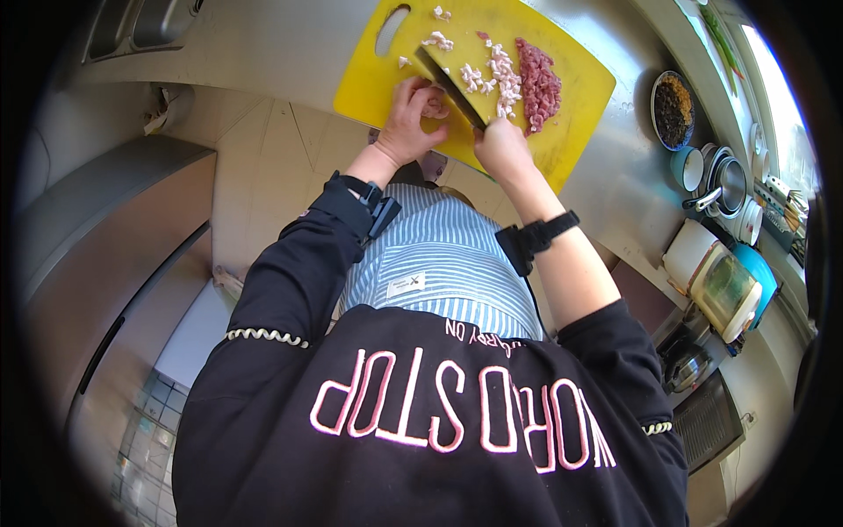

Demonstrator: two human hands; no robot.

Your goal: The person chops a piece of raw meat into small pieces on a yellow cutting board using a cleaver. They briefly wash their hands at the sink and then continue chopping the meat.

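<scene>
A yellow plastic cutting board (573,79) lies on the steel counter. My right hand (502,148) grips the handle end of a kitchen knife (451,87), whose dark blade slants up and left over the board. My left hand (411,122) is curled round a piece of raw meat (434,104) at the board's near edge, close beside the blade. Small diced bits of pale fat (506,79) lie in a strip and in loose clumps beyond the knife. To their right is a long heap of diced red meat (540,85). The knife's handle is hidden in my fist.
A patterned plate of dark and orange chopped food (673,109) stands right of the board. Nearby are a blue bowl (687,168), stacked pots (731,184) and a lidded plastic container (724,290). A steel sink (161,23) is at upper left.
</scene>
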